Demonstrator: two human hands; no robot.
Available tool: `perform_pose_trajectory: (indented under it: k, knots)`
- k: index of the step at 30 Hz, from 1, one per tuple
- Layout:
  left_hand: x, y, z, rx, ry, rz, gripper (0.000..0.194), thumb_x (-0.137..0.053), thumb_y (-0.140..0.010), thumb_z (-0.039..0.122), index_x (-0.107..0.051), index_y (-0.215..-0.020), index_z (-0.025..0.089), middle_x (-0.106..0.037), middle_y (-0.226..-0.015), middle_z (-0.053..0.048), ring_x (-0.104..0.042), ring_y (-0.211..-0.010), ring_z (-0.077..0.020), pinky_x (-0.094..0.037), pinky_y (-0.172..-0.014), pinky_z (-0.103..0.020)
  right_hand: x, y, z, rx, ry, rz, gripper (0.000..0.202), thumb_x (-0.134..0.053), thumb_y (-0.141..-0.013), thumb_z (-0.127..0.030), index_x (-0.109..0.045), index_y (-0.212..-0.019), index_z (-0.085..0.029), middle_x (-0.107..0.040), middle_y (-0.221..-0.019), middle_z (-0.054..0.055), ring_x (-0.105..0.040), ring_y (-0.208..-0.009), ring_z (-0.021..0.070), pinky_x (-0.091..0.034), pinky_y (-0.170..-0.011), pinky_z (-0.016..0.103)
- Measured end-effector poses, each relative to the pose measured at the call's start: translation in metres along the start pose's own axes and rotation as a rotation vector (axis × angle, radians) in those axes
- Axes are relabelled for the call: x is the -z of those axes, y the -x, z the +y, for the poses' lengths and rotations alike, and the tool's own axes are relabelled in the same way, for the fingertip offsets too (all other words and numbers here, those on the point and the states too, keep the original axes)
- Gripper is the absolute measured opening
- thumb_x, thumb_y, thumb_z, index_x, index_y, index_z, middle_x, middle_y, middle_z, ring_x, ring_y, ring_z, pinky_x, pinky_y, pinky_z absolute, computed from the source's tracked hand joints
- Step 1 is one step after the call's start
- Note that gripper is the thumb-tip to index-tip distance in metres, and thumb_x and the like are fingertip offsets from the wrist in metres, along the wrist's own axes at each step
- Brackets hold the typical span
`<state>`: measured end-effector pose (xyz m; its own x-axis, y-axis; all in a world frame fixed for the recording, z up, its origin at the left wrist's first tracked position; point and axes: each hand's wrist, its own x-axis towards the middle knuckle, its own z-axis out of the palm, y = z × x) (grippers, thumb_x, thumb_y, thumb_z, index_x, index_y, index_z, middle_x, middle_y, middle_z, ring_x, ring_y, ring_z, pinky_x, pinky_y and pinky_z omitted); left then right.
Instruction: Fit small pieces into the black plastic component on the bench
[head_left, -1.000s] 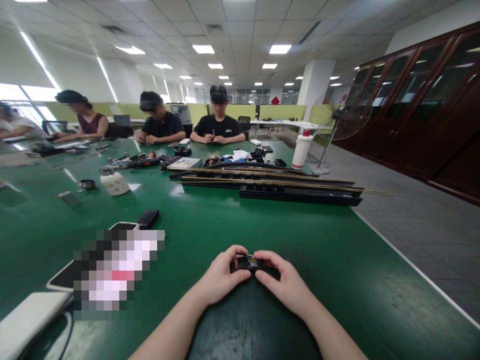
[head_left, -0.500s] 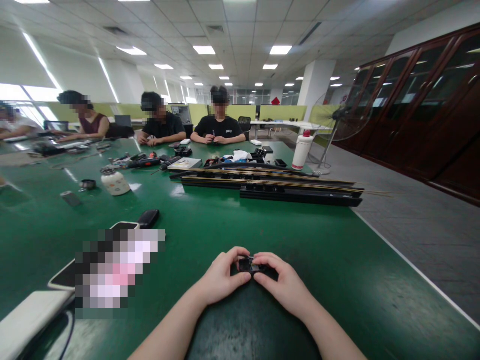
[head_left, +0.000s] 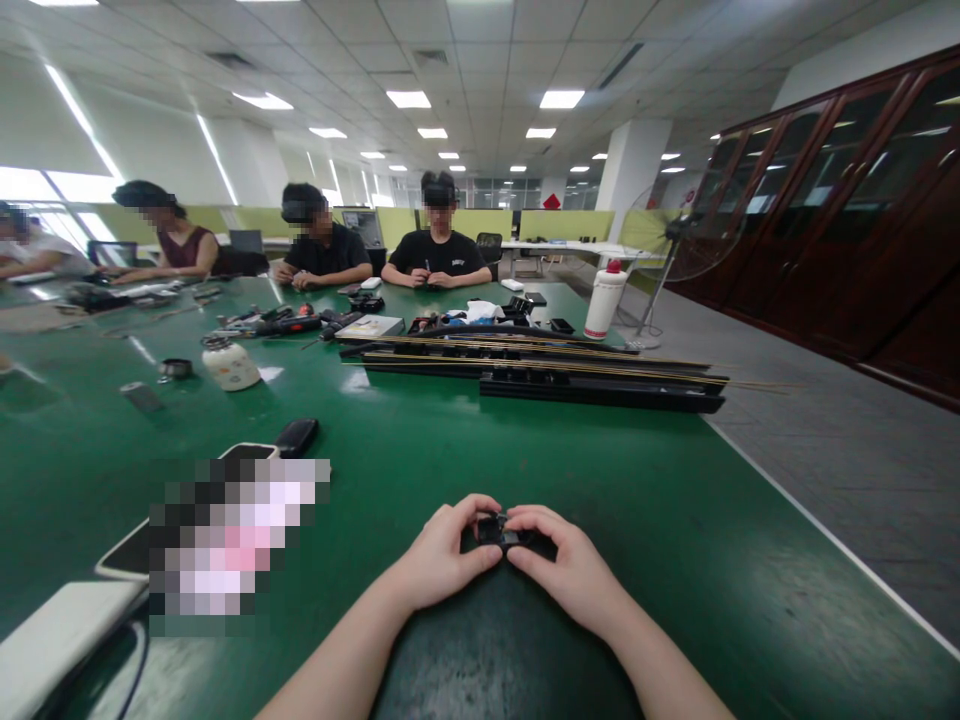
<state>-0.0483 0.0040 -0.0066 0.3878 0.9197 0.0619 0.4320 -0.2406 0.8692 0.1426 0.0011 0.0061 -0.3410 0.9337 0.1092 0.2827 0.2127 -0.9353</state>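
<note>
Between my two hands is a small black part [head_left: 511, 537] with a lighter patch at its middle; its exact kind I cannot make out. My left hand [head_left: 450, 552] pinches its left end between thumb and fingers. On the right end, my right hand [head_left: 564, 560] grips it the same way, fingertips over the top and thumb at the near side. Both hands are low over the green table [head_left: 420, 450], near its front edge. My fingers cover the ends of the part.
Long black rails [head_left: 600, 390] with thin brass-coloured rods lie across the table ahead. A white bottle [head_left: 606, 302] stands behind them. To the left are a phone [head_left: 127, 550], a white box [head_left: 64, 640] with a cable, and a cream jar [head_left: 231, 366]. Several people sit beyond.
</note>
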Motion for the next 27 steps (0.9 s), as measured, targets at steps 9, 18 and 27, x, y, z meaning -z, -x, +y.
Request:
perform_pose_trajectory:
  k: [9,18,27]
  knots:
    - [0.0,-0.001,0.0,0.009,-0.026,0.004,0.039,-0.06,-0.072,0.029,-0.049,-0.109,0.025,-0.058,-0.103,-0.002,-0.053,-0.094,-0.0185,-0.041,-0.086,-0.032,0.002,-0.003,0.007,-0.03,-0.069,0.027,0.019,-0.063,-0.072,-0.026,-0.064,-0.09,-0.023,-0.063,-0.106,0.005,-0.055,-0.103,0.0228,-0.037,-0.096,0.041]
    - [-0.001,0.0,0.002,0.035,-0.055,0.015,0.039,-0.061,-0.071,0.031,-0.05,-0.108,0.024,-0.059,-0.099,-0.002,-0.053,-0.093,-0.019,-0.041,-0.085,-0.032,0.006,-0.007,0.01,-0.191,-0.403,0.129,0.035,-0.073,-0.061,-0.041,-0.064,-0.088,-0.019,-0.068,-0.088,0.005,-0.062,-0.087,0.0208,-0.044,-0.087,0.039]
    - [-0.002,-0.001,0.001,0.052,-0.001,0.004,0.042,-0.062,-0.07,0.029,-0.05,-0.11,0.023,-0.06,-0.101,-0.003,-0.054,-0.095,-0.0197,-0.04,-0.088,-0.033,0.011,-0.007,0.011,-0.232,-0.609,0.273,0.038,-0.076,-0.057,-0.039,-0.063,-0.087,-0.02,-0.068,-0.087,0.004,-0.062,-0.088,0.02,-0.042,-0.089,0.037]
